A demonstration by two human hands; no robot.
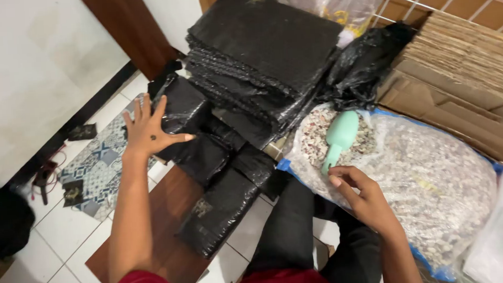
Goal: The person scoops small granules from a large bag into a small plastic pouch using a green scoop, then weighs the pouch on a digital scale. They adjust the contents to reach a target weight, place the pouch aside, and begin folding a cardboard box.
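My left hand (147, 129) lies spread flat against a black parcel (184, 107), holding nothing; my right hand (360, 196), loosely curled and empty, nears the green scoop (338, 140).

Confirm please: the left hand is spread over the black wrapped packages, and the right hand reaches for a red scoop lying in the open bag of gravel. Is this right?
Not quite. The scoop is pale green, not red; the head view shows it. The rest holds: the left hand is spread over the black wrapped packages, and the right hand reaches toward the scoop in the open bag of gravel.
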